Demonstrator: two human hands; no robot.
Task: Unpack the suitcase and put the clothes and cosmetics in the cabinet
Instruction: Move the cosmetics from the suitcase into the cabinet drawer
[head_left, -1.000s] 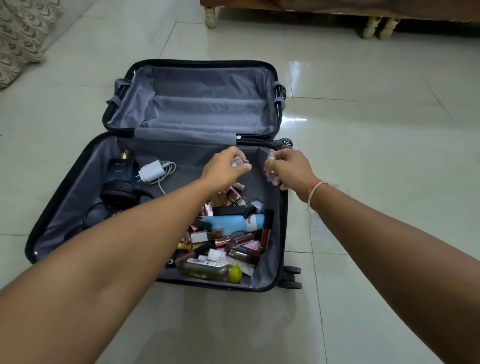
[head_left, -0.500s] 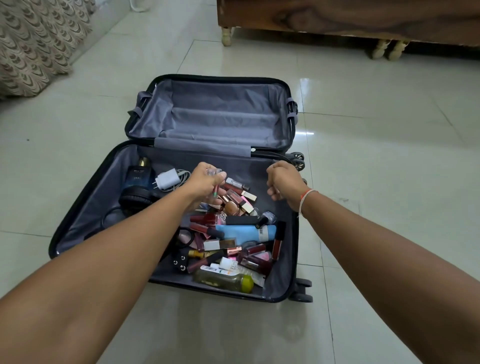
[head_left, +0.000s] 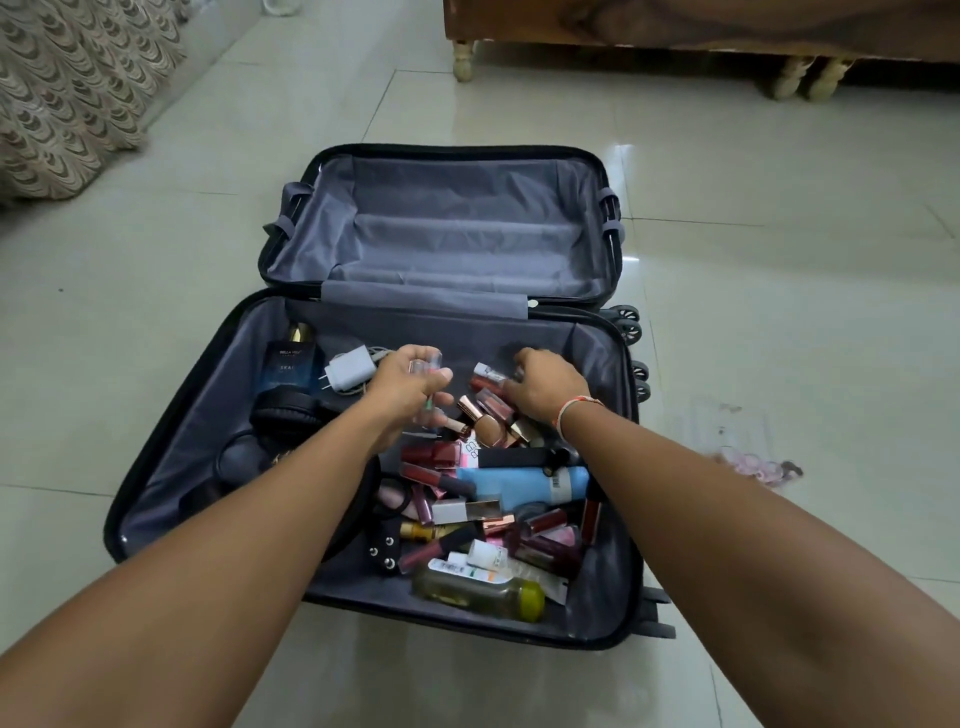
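Left hand (head_left: 410, 384) curls round small clear bottles (head_left: 425, 364), held just above the cosmetics pile (head_left: 493, 499). Right hand (head_left: 545, 387), fingers bent down, pinches a red lip tube (head_left: 485, 383) at the pile's far end. Both are inside the open suitcase's (head_left: 171, 467) near half, w/ a white charger (head_left: 350, 371) & blue perfume box (head_left: 289, 366) to the left. Suitcase lies on tiled floor (head_left: 779, 312).

patterned curtain (head_left: 67, 88), wooden furniture (head_left: 727, 23), tiled floor (head_left: 779, 312)

The dark blue box (head_left: 289, 366) in the suitcase (head_left: 171, 457) has small pale words on it. The top line looks like "BELLA", and "SKA" sits under it. The labels on the bottles are too small to read.
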